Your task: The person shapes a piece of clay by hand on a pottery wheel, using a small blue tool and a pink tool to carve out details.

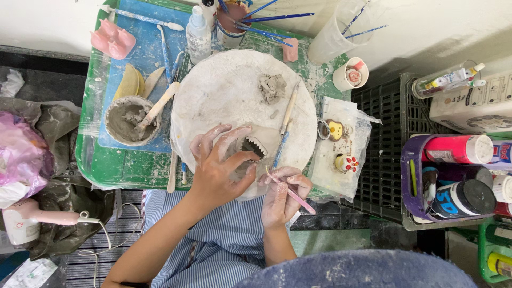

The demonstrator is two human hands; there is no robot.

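Nearby, a grey slip bowl [126,120] and clay lump [272,87] flank both hands.

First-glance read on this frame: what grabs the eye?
The round white board at centre, smeared with clay, where the left hand cups a small clay piece and the right hand holds a pink tool beside it. A bowl of grey clay sits to the left.
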